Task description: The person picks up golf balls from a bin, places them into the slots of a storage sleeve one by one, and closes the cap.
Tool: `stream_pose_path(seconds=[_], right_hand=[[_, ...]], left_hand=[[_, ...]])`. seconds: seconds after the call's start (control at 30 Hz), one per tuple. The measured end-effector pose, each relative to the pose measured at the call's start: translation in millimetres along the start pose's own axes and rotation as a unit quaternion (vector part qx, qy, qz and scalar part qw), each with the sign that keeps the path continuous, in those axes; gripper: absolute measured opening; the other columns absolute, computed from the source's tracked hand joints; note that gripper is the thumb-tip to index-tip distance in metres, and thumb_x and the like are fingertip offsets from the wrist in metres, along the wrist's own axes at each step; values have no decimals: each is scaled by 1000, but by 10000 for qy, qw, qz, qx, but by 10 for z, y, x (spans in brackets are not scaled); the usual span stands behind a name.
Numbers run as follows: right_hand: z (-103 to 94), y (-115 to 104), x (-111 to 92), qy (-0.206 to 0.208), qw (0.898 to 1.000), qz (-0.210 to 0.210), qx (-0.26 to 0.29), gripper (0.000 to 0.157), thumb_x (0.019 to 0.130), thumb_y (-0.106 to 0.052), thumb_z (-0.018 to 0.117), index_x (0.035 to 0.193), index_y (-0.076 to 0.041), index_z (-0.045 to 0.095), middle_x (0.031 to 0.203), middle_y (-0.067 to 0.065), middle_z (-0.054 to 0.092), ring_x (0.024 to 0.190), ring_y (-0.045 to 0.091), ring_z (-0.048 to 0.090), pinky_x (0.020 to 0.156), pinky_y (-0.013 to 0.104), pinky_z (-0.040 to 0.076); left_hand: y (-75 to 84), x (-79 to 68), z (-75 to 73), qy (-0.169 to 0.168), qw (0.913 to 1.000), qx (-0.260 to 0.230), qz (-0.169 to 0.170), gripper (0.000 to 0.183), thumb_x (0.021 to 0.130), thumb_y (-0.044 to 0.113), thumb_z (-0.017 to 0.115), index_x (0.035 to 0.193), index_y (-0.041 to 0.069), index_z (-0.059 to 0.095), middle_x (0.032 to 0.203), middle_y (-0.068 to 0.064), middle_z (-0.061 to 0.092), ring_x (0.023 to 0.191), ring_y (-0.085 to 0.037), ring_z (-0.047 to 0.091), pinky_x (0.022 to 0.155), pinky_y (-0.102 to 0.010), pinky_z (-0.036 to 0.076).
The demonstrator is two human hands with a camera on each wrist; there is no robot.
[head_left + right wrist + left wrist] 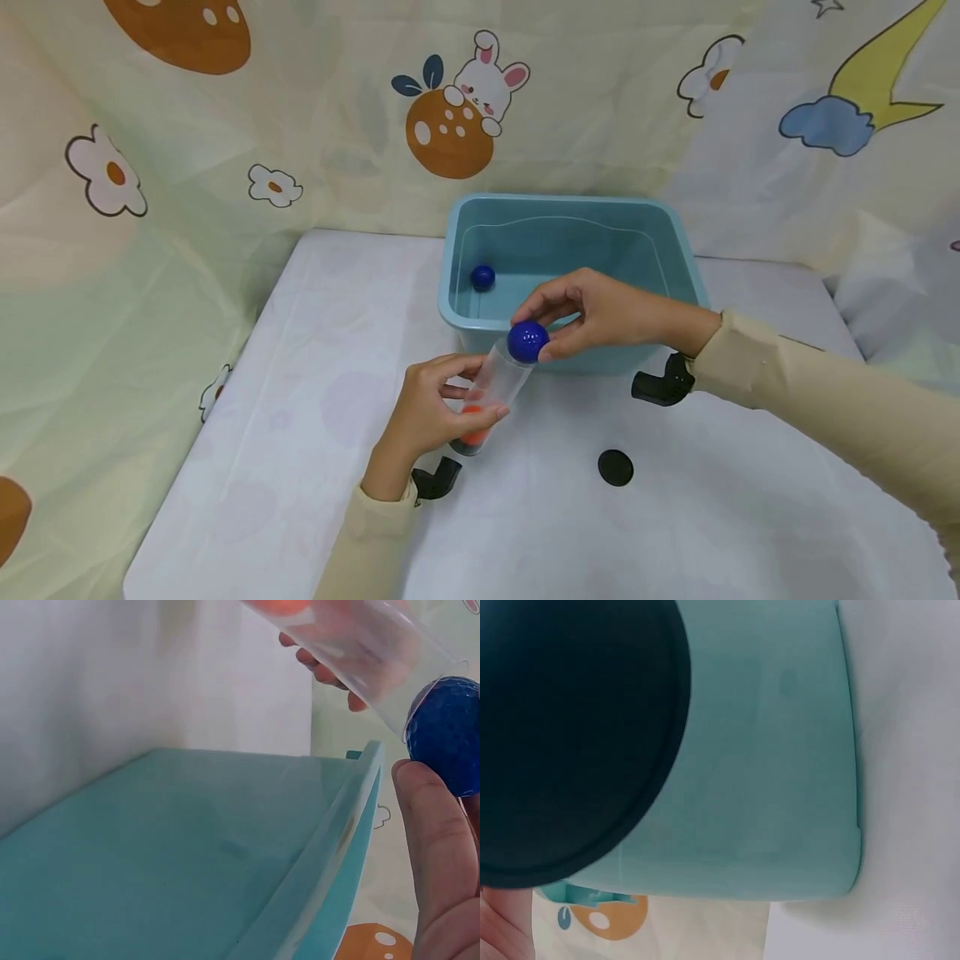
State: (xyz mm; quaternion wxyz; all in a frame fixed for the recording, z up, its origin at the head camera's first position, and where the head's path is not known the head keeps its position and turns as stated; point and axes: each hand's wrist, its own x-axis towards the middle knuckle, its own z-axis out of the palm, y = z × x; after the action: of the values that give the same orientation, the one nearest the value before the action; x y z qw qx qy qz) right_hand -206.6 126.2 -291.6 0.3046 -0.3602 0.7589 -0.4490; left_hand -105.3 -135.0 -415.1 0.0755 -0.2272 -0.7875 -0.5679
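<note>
My left hand (431, 408) grips a clear plastic tube (498, 377), tilted with its mouth up and to the right. Inside the tube's lower part sits a rounded orange item (474, 429), partly behind the thumb. The tube's dark round base (570, 735) fills the upper left of the left wrist view. With thumb and fingers, my right hand (592, 312) pinches a blue dimpled ball (446, 735) right at the tube's mouth. Another blue ball (483, 277) lies in the teal tub (570, 199), just behind both hands.
On the white-covered table (300, 400) a flat black disc (616, 467) lies right of the tube, toward the front. A black wrist-worn piece (663, 383) shows at the right cuff, another (437, 481) at the left. Behind the tub hangs a printed cloth (330, 100).
</note>
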Motion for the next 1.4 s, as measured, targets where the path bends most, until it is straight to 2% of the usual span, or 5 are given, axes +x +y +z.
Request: stream_pose_path(seconds=[0.47,0.77,0.97,1.13,1.4], right_hand=[[-7,26,27,-103,9998,-53,151,43,91,3,84,130,11,69,131,22,71,122,37,70,101,39,61],[-61,1,15,53,9999,-149,-29,38,92,1,83,128,7,72,129,19,74,122,38,71,99,38,62],[-228,-129,72,350,9994,9,-65,36,96,-2,81,131,5,72,131,16,75,124,28,72,95,37,64],[-415,-194,203,798,9961,271,-279,34,98,-1,79,131,3,72,131,14,75,119,21,74,96,31,63],[-652,-137,372,1388,9871,700,-381,35,100,-2,76,134,4,71,130,13,76,110,14,75,96,23,61]], left_hand=[[-23,6,0,5,10000,15,69,51,75,7,97,122,-2,78,114,-13,80,94,-23,78,76,-30,67],[-47,-29,5,45,9999,154,36,52,75,9,98,121,-3,78,115,-14,80,95,-24,79,76,-29,66],[-55,-48,-2,51,9999,118,-64,52,75,9,97,122,-3,78,116,-14,80,97,-26,79,77,-29,66],[-57,-65,0,39,9999,88,-81,53,76,8,97,123,-3,77,115,-15,80,96,-26,79,76,-29,67],[-53,-74,16,6,9999,50,-135,53,76,9,97,124,-3,77,115,-15,79,97,-27,78,76,-28,66]])
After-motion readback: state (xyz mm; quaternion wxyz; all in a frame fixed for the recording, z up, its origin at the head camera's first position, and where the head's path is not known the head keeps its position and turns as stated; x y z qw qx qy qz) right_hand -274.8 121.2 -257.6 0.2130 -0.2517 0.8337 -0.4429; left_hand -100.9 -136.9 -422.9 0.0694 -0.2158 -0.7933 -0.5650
